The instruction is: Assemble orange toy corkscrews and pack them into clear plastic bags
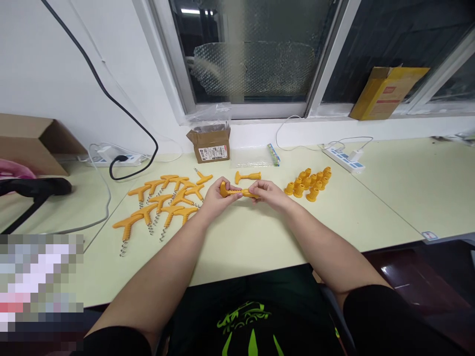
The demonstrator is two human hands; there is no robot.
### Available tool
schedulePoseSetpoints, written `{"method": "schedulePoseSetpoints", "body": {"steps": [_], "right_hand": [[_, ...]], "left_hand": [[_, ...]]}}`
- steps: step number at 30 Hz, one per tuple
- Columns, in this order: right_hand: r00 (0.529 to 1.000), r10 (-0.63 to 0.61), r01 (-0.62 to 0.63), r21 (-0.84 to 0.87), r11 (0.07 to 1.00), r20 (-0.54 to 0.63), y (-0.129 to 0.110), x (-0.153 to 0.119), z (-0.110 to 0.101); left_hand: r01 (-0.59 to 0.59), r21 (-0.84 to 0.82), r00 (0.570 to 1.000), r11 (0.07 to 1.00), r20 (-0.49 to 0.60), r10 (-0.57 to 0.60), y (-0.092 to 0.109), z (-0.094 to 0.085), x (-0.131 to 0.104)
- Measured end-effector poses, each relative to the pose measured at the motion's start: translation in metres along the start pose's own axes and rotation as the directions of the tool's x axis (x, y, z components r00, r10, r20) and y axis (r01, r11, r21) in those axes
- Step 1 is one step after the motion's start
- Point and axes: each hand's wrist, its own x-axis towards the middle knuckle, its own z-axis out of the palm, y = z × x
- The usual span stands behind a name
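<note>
My left hand (218, 197) is closed around the T-shaped handle of a yellow corkscrew (223, 189), held sideways above the table. Fingers of my right hand (266, 192) pinch a yellow sleeve (249, 193) at the corkscrew's other end, and the two parts meet in line. Just behind my hands lies another yellow corkscrew with a sleeve on it (248, 176). To the left, several yellow corkscrews with bare metal spirals (148, 212) are spread out. Several loose yellow sleeves (307, 183) stand grouped to the right of my right hand.
A small open cardboard box (213, 148) and a clear plastic bag (250, 157) are at the wall side of the pale table (252, 247). Power strips (345, 158) with cables sit at both sides. A black stand (37, 187) reaches in from the left.
</note>
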Motion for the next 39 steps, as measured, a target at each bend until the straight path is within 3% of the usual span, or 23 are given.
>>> {"method": "schedulePoseSetpoints", "body": {"steps": [3, 5, 8, 12, 14, 16, 18, 20, 24, 27, 31, 39], "right_hand": [[0.976, 0.218, -0.218, 0.054, 0.974, 0.002, 0.0, 0.001, 0.001], [0.97, 0.236, -0.239, 0.065, 0.969, 0.053, -0.002, 0.0, 0.001], [0.993, 0.062, -0.063, 0.004, 0.998, 0.098, -0.004, -0.002, -0.001], [0.99, -0.128, 0.138, -0.2, 0.97, 0.06, 0.003, 0.0, -0.006], [0.987, -0.161, 0.151, -0.289, 0.945, -0.011, 0.007, 0.003, -0.01], [0.975, -0.196, 0.139, -0.405, 0.904, -0.105, 0.012, 0.006, -0.016], [0.956, -0.238, 0.114, -0.533, 0.838, -0.17, 0.015, 0.009, -0.022], [0.936, -0.298, 0.106, -0.654, 0.749, -0.19, 0.018, 0.011, -0.025], [0.914, -0.382, 0.123, -0.809, 0.575, -0.132, 0.023, 0.013, -0.027], [0.917, -0.393, 0.151, -0.854, 0.498, -0.067, 0.028, 0.016, -0.028], [0.911, -0.412, 0.179, -0.891, 0.418, -0.011, 0.032, 0.023, -0.031], [0.897, -0.437, 0.125, -0.904, 0.409, -0.073, 0.033, 0.031, -0.03]], "left_hand": [[-0.011, 0.004, 0.998, 1.0, 0.068, 0.011, -0.002, -0.001, 0.0], [-0.022, 0.005, 0.997, 1.0, 0.074, 0.022, -0.003, -0.002, 0.0], [-0.019, 0.01, 0.998, 1.0, 0.062, 0.018, -0.005, -0.003, 0.001], [-0.018, 0.05, 0.996, 0.999, 0.09, 0.013, -0.01, -0.006, 0.004], [-0.057, 0.111, 0.998, 0.992, 0.009, 0.057, -0.014, -0.014, 0.009], [-0.066, 0.234, 0.98, 0.97, -0.169, 0.108, -0.018, -0.027, 0.015], [0.025, 0.432, 0.934, 0.902, -0.331, 0.133, -0.02, -0.044, 0.021], [0.179, 0.647, 0.914, 0.741, -0.387, 0.117, -0.021, -0.06, 0.024], [0.402, 0.823, 0.911, 0.401, -0.405, -0.083, -0.02, -0.073, 0.023], [0.419, 0.875, 0.905, 0.241, -0.38, -0.191, -0.019, -0.071, 0.021], [0.387, 0.903, 0.915, 0.185, -0.352, -0.196, -0.019, -0.068, 0.019], [0.307, 0.918, 0.947, 0.249, -0.268, -0.177, -0.024, -0.065, 0.019]]}}
